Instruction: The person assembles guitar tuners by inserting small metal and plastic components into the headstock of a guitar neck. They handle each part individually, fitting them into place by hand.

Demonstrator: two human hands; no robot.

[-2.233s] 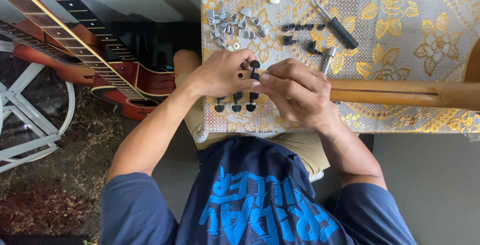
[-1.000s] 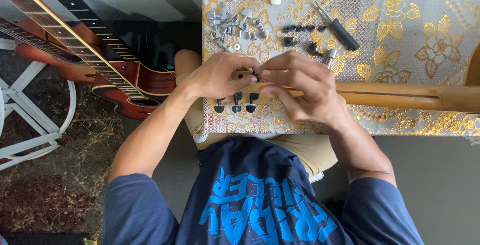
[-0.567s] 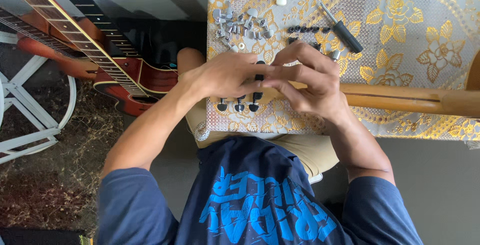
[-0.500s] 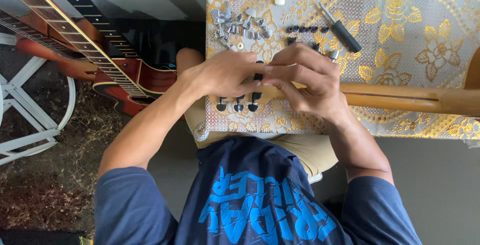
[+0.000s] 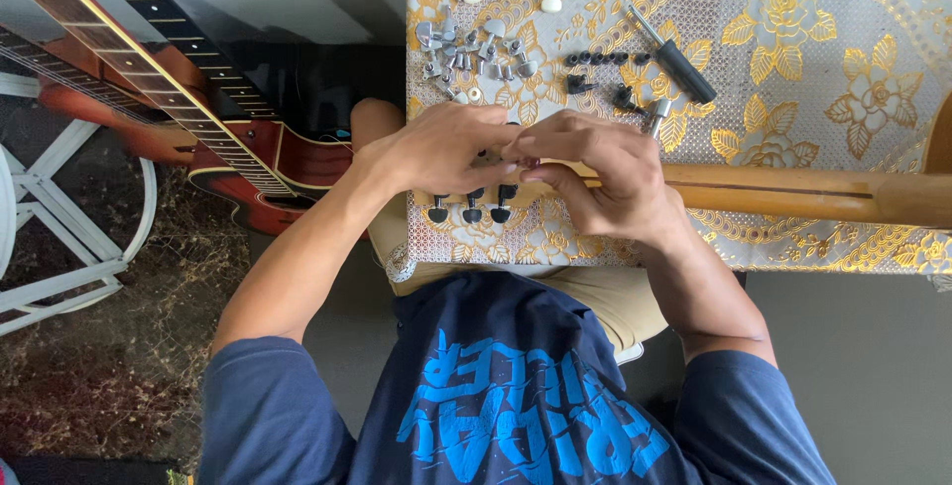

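**Headstock pinched between two hands at the table edge**

Where the guitar neck (image 5: 793, 192) runs out over the gold-flowered tablecloth (image 5: 813, 68), its headstock end is covered by both hands. The left hand (image 5: 436, 148) is closed over the end of the headstock, fingers curled down on it; the right hand (image 5: 605, 173) is closed just beside it, fingertips meeting those of the left over something too small to make out. Three black tuner knobs (image 5: 468, 213) stick out just below the grip, toward the person.

The neck can be judged stiff and fairly light, a long wooden bar whose far length lies on the table well to the right of the grip, so little weight has to be carried at the hands. The smooth finished wood may slide on the cloth. Hold is best taken on the flat faces of the headstock, as now, not on the knobs, which would turn and are likely the more delicate parts.

Just above the grip lie a cluster of silver tuner parts (image 5: 471, 49), small black screws and bushings (image 5: 600, 60) and a black-handled screwdriver (image 5: 674, 57); these small pieces are light, slippery and easily scattered. Well to the left of the grip, off the table, red-brown guitars (image 5: 248, 163) are leaned.
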